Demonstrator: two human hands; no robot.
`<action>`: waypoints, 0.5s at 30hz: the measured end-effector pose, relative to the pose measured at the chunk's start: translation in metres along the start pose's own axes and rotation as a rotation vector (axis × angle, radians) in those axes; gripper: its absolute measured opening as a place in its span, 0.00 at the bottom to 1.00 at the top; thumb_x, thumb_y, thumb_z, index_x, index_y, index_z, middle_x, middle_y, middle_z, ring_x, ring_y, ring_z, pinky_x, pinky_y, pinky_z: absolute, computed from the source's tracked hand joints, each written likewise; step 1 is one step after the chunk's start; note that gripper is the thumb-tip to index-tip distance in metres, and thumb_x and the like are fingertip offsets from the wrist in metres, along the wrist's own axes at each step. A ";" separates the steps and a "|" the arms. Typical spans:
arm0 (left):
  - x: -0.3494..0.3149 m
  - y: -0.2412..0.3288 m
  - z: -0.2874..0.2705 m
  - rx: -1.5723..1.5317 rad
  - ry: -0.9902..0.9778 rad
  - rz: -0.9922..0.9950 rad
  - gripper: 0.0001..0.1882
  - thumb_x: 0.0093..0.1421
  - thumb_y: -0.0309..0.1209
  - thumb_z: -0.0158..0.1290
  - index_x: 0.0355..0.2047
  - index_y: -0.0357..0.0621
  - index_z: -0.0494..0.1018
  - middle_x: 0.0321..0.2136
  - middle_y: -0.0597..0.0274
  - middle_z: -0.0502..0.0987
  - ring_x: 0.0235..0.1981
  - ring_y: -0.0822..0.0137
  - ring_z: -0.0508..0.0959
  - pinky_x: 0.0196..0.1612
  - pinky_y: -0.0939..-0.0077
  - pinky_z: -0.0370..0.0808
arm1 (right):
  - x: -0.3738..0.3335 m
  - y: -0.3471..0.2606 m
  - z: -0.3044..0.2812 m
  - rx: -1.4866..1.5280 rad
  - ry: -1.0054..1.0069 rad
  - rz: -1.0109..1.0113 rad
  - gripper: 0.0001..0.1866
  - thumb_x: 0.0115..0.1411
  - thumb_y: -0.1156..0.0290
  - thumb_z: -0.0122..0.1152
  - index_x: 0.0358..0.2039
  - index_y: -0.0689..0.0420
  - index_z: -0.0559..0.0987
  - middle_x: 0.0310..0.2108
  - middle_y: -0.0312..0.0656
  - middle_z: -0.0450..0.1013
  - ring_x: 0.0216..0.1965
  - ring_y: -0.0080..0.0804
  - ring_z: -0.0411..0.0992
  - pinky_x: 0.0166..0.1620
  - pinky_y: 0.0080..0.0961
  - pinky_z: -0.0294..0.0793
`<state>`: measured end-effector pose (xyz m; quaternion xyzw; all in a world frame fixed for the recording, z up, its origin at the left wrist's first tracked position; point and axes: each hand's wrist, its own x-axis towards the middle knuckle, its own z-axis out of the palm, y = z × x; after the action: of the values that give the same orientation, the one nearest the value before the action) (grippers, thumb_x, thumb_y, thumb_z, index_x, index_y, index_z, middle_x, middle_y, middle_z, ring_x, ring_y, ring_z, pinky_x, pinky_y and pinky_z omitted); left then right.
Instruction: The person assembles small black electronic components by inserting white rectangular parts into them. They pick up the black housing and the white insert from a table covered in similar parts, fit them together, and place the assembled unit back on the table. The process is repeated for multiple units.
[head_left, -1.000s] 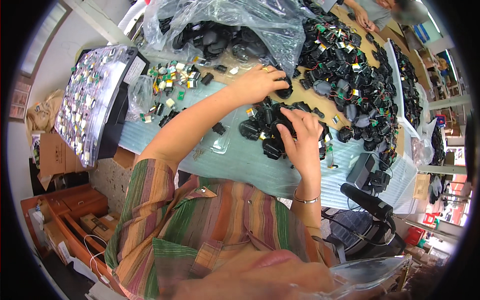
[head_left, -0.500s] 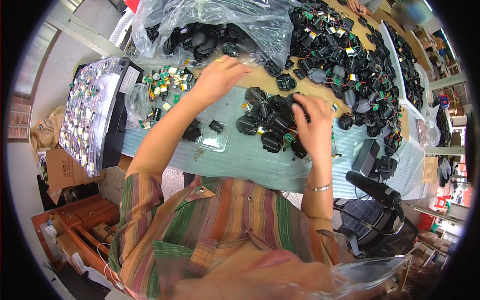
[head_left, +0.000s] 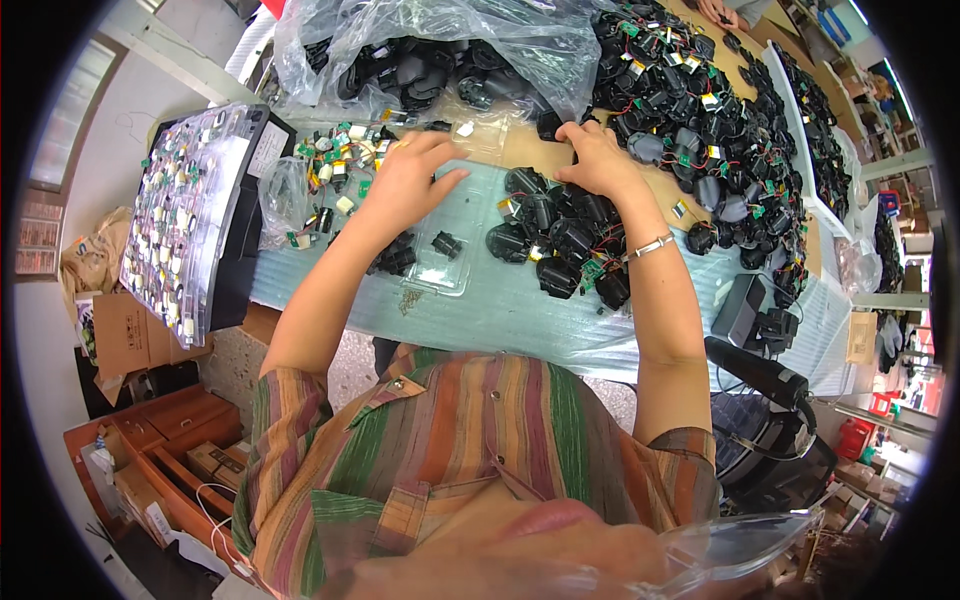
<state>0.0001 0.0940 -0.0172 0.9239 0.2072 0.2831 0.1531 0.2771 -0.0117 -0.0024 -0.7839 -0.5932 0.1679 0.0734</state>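
My left hand (head_left: pixel 412 182) hovers over the left part of the clear plastic tray (head_left: pixel 455 272), thumb and fingers apart, nothing visible in it. My right hand (head_left: pixel 600 162) is curled around a black plastic housing (head_left: pixel 574 156), mostly hidden by the hand. Another black part lies just beyond its fingertips. Below my right hand lies a cluster of rounded black housings (head_left: pixel 556 277), some with green circuit boards and wires. To the left of my left hand is a pile of small boards and batteries (head_left: pixel 340 160). A small black piece (head_left: pixel 446 243) sits on the tray.
A clear bag of black housings (head_left: pixel 430 70) lies at the back. A large heap of wired black parts (head_left: pixel 690 130) spreads to the right. Component-covered clear trays (head_left: pixel 180 220) lean against a black box at left. Another person's hands (head_left: pixel 718 12) show at the far right.
My right hand has moved up and left from the housing cluster to a black housing farther back. My left hand has drawn back toward me and left, away from the bag.
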 end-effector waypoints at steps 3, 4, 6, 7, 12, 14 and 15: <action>0.038 0.009 0.030 -0.181 -0.017 -0.007 0.11 0.57 0.36 0.60 0.40 0.49 0.80 0.45 0.56 0.78 0.49 0.52 0.75 0.52 0.56 0.72 | 0.002 -0.003 -0.001 0.052 0.014 -0.013 0.31 0.49 0.72 0.68 0.56 0.52 0.71 0.53 0.51 0.69 0.54 0.58 0.68 0.58 0.44 0.69; 0.050 0.009 0.045 -0.191 -0.012 0.027 0.12 0.58 0.36 0.60 0.41 0.49 0.80 0.44 0.56 0.78 0.49 0.51 0.75 0.52 0.56 0.72 | 0.008 0.006 0.003 0.089 0.021 -0.024 0.31 0.49 0.74 0.67 0.57 0.52 0.71 0.52 0.52 0.69 0.54 0.57 0.68 0.58 0.44 0.69; 0.073 0.006 0.074 -0.123 -0.028 0.009 0.12 0.59 0.37 0.59 0.42 0.49 0.81 0.48 0.53 0.77 0.51 0.49 0.74 0.55 0.55 0.71 | 0.014 0.012 0.007 0.161 0.048 -0.047 0.31 0.50 0.76 0.64 0.57 0.53 0.71 0.51 0.52 0.71 0.53 0.55 0.69 0.57 0.43 0.70; 0.083 0.011 0.082 -0.093 -0.044 0.005 0.12 0.59 0.37 0.59 0.42 0.49 0.81 0.49 0.52 0.77 0.52 0.48 0.73 0.56 0.55 0.70 | 0.012 0.013 0.007 0.202 0.072 -0.050 0.30 0.50 0.77 0.63 0.56 0.53 0.71 0.50 0.52 0.71 0.53 0.54 0.70 0.56 0.42 0.70; 0.102 0.016 0.100 -0.068 -0.069 -0.083 0.10 0.58 0.35 0.59 0.36 0.45 0.82 0.47 0.54 0.79 0.49 0.51 0.77 0.56 0.59 0.71 | -0.004 0.007 -0.005 0.281 0.192 -0.076 0.26 0.52 0.77 0.61 0.54 0.56 0.73 0.44 0.51 0.74 0.49 0.48 0.73 0.53 0.39 0.71; 0.091 0.005 0.100 -0.159 0.007 -0.079 0.08 0.57 0.33 0.60 0.35 0.43 0.83 0.45 0.55 0.80 0.46 0.53 0.79 0.53 0.61 0.73 | -0.010 0.003 -0.007 0.332 0.265 -0.107 0.25 0.53 0.77 0.61 0.53 0.56 0.74 0.42 0.49 0.75 0.48 0.47 0.73 0.52 0.38 0.71; 0.082 0.008 0.087 -0.236 0.032 -0.098 0.08 0.56 0.31 0.61 0.34 0.43 0.82 0.45 0.55 0.80 0.45 0.53 0.80 0.52 0.63 0.75 | -0.019 -0.001 -0.009 0.363 0.300 -0.119 0.26 0.52 0.77 0.62 0.54 0.56 0.73 0.42 0.48 0.74 0.47 0.46 0.73 0.51 0.38 0.71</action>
<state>0.1159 0.1111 -0.0454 0.8835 0.2199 0.3124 0.2709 0.2745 -0.0286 0.0096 -0.7376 -0.5810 0.1489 0.3101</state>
